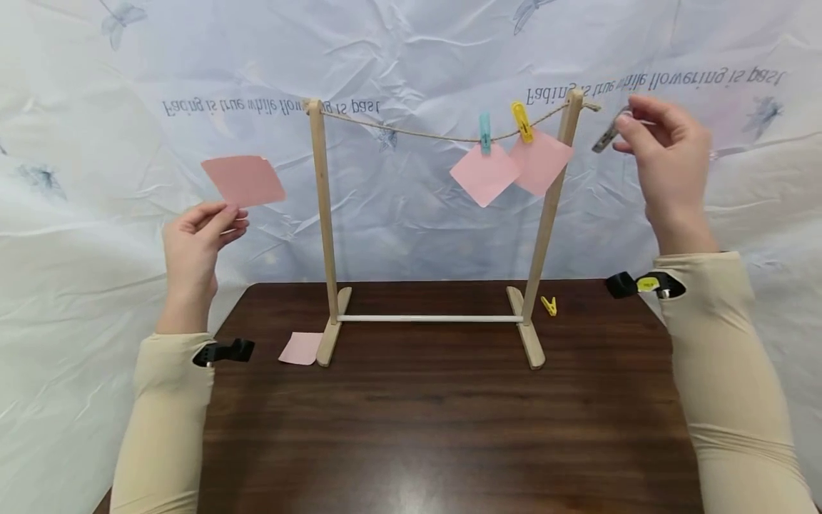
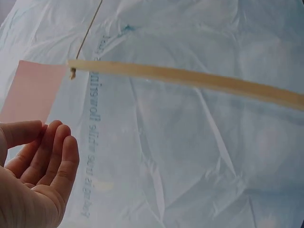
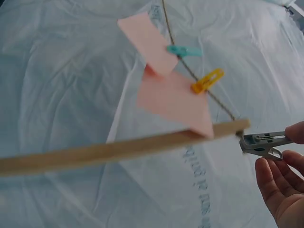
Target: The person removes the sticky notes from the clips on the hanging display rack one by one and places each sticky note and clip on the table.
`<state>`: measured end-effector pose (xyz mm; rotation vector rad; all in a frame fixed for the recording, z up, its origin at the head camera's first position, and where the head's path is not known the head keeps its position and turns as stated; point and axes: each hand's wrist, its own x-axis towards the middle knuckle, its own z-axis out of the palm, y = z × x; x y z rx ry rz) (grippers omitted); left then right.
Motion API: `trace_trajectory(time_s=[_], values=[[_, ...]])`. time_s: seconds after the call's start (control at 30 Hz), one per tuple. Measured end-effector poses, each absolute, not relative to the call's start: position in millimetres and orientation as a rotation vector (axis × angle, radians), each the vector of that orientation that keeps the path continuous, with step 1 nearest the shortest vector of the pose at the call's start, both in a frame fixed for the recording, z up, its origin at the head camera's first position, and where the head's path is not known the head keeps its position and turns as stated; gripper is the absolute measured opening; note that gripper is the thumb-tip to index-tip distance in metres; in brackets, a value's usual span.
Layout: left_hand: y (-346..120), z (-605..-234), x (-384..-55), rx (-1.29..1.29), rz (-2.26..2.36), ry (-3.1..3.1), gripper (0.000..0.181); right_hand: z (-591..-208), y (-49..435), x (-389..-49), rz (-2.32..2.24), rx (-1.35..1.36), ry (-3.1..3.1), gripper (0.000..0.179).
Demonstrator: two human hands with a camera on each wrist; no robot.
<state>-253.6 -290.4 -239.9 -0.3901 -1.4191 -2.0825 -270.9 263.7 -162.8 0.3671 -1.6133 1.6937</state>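
Observation:
At the left, my left hand (image 1: 195,246) pinches a pink paper square (image 1: 246,180) by its lower edge, thumb against fingers, raised beside the left post. My right hand (image 1: 671,157) holds a grey clothespin (image 3: 266,142) between thumb and fingers, just outside the right post's top. Along the twine (image 1: 411,133), a blue clothespin (image 1: 485,133) and a yellow clothespin (image 1: 521,123) each grip a pink square, one paper (image 1: 483,175) partly overlapping the other paper (image 1: 543,163). Both hang toward the right end of the line.
The wooden frame (image 1: 326,228) stands on the dark table (image 1: 411,414), with a white bar (image 1: 430,318) low between its feet. Another pink square (image 1: 300,348) lies by the left foot, a small yellow clothespin (image 1: 549,306) right of the right post. Printed sheeting (image 1: 411,235) hangs behind.

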Motion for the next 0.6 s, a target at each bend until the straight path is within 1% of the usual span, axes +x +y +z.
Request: trace_trajectory(time_s=[0.17, 0.43, 0.6], values=[[-309, -252, -247, -0.307, -2.072, -1.407, 0.013, -184, 287, -268, 1.731, 0.3, -1.611, 0.028], [-334, -274, -237, -0.203, -2.062, -1.528, 0.006, -216, 317, -270, 1.749, 0.235, -1.61, 0.024], [-346, -294, -235, -0.087, -2.043, -1.602, 0.008, -243, 327, -275, 1.602, 0.077, -1.82, 0.03]])
